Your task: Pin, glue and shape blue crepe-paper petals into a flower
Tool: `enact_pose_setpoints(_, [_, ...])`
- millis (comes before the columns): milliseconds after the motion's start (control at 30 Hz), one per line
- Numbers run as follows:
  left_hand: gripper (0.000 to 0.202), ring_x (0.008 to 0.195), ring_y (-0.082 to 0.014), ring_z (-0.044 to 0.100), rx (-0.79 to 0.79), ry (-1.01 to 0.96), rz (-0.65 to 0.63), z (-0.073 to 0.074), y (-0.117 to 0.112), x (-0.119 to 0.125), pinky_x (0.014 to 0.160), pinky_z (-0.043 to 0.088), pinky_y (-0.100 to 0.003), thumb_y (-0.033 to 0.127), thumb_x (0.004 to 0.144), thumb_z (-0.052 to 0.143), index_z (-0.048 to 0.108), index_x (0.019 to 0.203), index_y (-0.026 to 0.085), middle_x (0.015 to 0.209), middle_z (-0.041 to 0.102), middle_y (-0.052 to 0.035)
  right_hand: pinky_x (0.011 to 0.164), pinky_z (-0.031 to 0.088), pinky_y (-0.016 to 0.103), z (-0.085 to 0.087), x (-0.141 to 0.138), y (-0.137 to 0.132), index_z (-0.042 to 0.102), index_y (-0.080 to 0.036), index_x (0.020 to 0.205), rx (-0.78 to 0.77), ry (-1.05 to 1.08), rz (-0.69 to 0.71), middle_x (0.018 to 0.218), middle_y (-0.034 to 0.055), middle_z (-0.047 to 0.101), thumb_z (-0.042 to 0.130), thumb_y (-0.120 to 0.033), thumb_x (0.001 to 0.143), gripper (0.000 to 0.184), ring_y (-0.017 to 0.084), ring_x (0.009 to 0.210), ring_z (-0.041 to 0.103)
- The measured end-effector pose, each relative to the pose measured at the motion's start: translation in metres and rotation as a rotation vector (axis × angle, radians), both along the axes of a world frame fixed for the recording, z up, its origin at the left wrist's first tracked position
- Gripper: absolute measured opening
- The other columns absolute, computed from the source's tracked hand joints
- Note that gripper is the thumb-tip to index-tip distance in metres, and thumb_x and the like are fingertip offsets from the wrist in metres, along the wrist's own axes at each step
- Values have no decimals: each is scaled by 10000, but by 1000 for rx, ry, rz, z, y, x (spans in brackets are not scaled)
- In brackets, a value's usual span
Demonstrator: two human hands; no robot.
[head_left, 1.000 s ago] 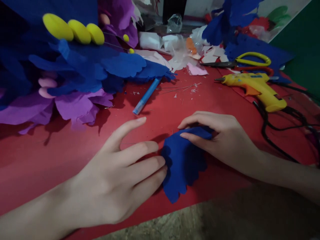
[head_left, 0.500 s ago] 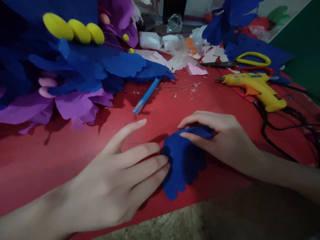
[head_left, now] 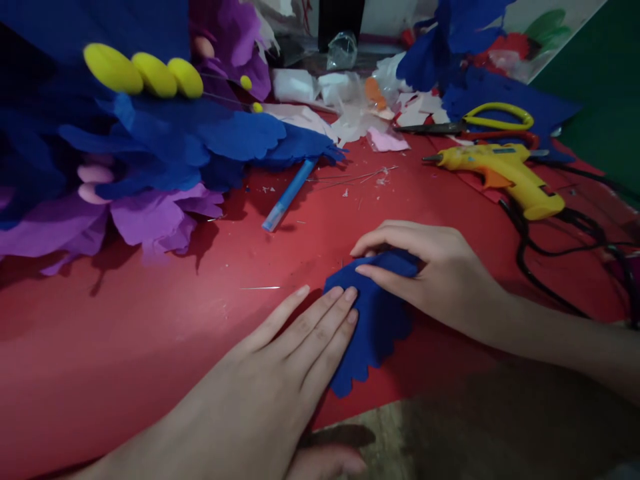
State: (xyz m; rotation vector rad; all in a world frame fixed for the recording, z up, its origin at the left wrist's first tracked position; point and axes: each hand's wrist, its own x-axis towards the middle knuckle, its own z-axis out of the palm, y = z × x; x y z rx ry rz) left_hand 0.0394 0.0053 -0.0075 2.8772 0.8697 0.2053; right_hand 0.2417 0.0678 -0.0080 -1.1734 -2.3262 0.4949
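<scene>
A dark blue crepe-paper petal (head_left: 373, 320) with a scalloped lower edge lies on the red table near its front edge. My right hand (head_left: 425, 267) pinches the petal's narrow upper end between thumb and fingers. Flat and stretched out, the fingers of my left hand (head_left: 300, 353) rest on the petal's left side, while the thumb shows below at the table edge. A thin wire (head_left: 260, 288) lies just beyond the left hand's outer finger.
Blue paper flowers (head_left: 200, 133) with yellow egg shapes (head_left: 113, 69) fill the back left. A blue tube (head_left: 287, 198) lies mid-table. At right are a yellow glue gun (head_left: 500, 175), its black cord (head_left: 523, 257) and scissors (head_left: 500, 120). Plastic bags (head_left: 345, 100) and scraps lie behind.
My left hand has moved right and turned, its fingers coming together and flattening onto the petal; its thumb now shows. The right hand keeps its pinch. The view has shifted slightly.
</scene>
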Motion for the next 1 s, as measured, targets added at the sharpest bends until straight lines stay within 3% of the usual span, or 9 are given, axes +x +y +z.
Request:
enact_pose_setpoints(100, [690, 1202, -262, 418, 21, 3, -53, 3, 3, -1, 1064, 157, -365, 567, 809, 346, 428, 1233, 29, 1294, 445, -173, 696, 422, 148, 0, 0, 2, 600, -166, 782, -16, -5, -17, 796, -24, 616, 548, -187, 745, 68, 50, 733, 566])
enact_pose_setpoints(233, [700, 1241, -270, 357, 52, 29, 4, 6, 6, 1, 1051, 196, -400, 557, 825, 324, 350, 1283, 28, 1348, 357, -172, 662, 413, 140, 2, -1, 2, 613, -171, 767, -72, 11, -51, 787, -25, 614, 544, -176, 728, 79, 49, 723, 563])
enact_pose_setpoints(400, [674, 1235, -256, 368, 0, 95, 31, 9, 9, 6, 1053, 221, -408, 553, 833, 311, 384, 1267, 43, 1340, 366, -163, 654, 409, 145, 5, 0, 4, 619, -158, 789, -132, 20, -15, 795, -10, 616, 520, -170, 721, 121, 55, 729, 563])
enact_pose_setpoints(533, [667, 1261, -282, 313, 27, 103, 41, 12, 12, 7, 1045, 216, -477, 505, 853, 309, 320, 1290, 0, 1360, 316, -196, 696, 412, 169, 6, 1, 5, 620, -146, 822, -161, 19, -6, 827, 5, 621, 528, -157, 712, 144, 74, 765, 570])
enact_pose_setpoints(667, [591, 1283, -241, 279, -63, 99, 72, 11, 17, 4, 1051, 212, -480, 435, 883, 287, 271, 1317, 34, 1376, 322, -166, 727, 411, 174, 7, 0, 4, 615, -142, 830, -210, 45, -23, 848, 5, 623, 532, -128, 710, 146, 72, 778, 567])
enact_pose_setpoints(733, [515, 1303, -198, 235, -104, -7, 128, 11, 20, 1, 1068, 187, -451, 356, 908, 243, 233, 1337, 71, 1392, 316, -133, 738, 410, 171, 8, 0, 4, 612, -145, 833, -233, 80, -18, 850, -4, 621, 532, -122, 715, 144, 64, 782, 565])
enact_pose_setpoints(833, [470, 1309, -177, 220, -176, -239, 325, 14, 26, -1, 1068, 207, -407, 332, 909, 247, 274, 1322, 110, 1411, 297, -108, 735, 412, 150, 9, 1, 2, 603, -143, 816, -205, 184, 2, 827, -14, 615, 536, -134, 726, 112, 44, 772, 558])
enact_pose_setpoints(900, [478, 1274, -197, 303, -281, -355, 472, 19, 30, 0, 1048, 258, -402, 390, 878, 333, 357, 1275, 124, 1378, 361, -107, 723, 412, 134, 11, 1, 0, 593, -136, 796, -122, 266, 31, 805, -12, 609, 530, -149, 741, 84, 34, 757, 551])
enact_pose_setpoints(1000, [426, 1105, -217, 502, -458, -476, 573, 26, 34, 7, 953, 390, -380, 425, 798, 468, 524, 1103, 133, 1184, 562, -93, 709, 410, 118, 14, 1, -4, 576, -127, 783, 22, 359, 69, 787, -6, 598, 517, -147, 761, 66, 21, 740, 542])
